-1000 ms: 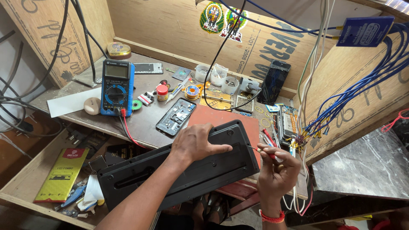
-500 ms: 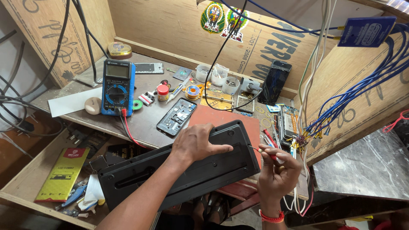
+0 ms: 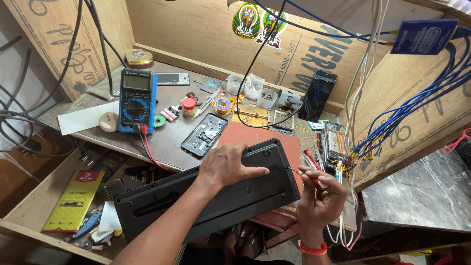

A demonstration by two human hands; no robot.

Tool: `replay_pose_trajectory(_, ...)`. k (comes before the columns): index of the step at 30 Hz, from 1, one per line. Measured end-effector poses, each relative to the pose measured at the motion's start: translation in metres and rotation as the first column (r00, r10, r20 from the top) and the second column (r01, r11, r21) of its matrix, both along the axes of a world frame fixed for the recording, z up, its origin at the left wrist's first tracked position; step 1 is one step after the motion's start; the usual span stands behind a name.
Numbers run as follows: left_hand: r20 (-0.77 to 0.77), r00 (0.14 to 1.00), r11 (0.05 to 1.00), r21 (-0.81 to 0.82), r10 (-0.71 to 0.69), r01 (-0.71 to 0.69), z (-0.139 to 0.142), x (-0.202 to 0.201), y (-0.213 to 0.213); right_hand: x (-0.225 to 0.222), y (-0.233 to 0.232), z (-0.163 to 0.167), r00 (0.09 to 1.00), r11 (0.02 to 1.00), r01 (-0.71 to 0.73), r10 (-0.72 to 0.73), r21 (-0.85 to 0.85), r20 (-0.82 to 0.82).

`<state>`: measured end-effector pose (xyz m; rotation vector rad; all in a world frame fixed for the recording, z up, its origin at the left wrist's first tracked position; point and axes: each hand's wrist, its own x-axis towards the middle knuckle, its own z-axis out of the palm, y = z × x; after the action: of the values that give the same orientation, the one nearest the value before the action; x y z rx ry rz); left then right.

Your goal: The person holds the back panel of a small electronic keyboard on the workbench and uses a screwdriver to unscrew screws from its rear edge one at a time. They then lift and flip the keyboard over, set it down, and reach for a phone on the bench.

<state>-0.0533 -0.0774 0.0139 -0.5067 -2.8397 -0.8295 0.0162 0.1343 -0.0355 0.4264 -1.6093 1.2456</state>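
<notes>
Little has moved since earlier: left hand (image 3: 226,168) stays spread flat on the black keyboard (image 3: 206,196); right hand (image 3: 321,198) pinches a screwdriver (image 3: 303,174) at its edge.

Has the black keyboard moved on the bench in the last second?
No. The black keyboard lies face down where it was, its far corner still on the orange mat, under the left hand.

We found the keyboard (image 3: 206,196) lying before the phone (image 3: 204,134), the multimeter (image 3: 138,100) left, wires (image 3: 392,127) right.
</notes>
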Motion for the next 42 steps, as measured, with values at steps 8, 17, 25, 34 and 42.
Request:
replay_pose_trajectory(8, 0.007, 1.000, 1.000, -0.005, -0.002, 0.002, 0.0002, 0.0008, 0.0001, -0.0039, 0.0012, -0.0047, 0.999, 0.999, 0.010, -0.008, 0.044, -0.047)
replay_pose_trajectory(17, 0.028, 1.000, 1.000, -0.022, 0.002, -0.002, 0.0007, 0.0004, 0.0009, -0.0023, 0.0049, -0.0014, 0.999, 0.994, -0.008, 0.012, 0.106, -0.035)
replay_pose_trajectory(25, 0.010, 1.000, 1.000, -0.015, 0.002, -0.002, -0.0009, 0.0005, 0.0003, -0.0004, 0.0050, -0.0019, 1.000, 0.995, -0.011, 0.014, 0.098, -0.027)
replay_pose_trajectory(34, 0.018, 1.000, 1.000, -0.015, -0.004, 0.004, 0.0013, -0.0002, -0.0006, -0.0031, 0.0020, -0.0017, 0.999, 0.999, -0.014, 0.016, 0.048, -0.044)
replay_pose_trajectory(42, -0.010, 1.000, 1.000, 0.001, -0.004, 0.004, -0.0006, -0.0008, -0.0003, -0.0032, 0.0006, -0.0001, 1.000, 0.998, 0.018, -0.018, 0.061, 0.004)
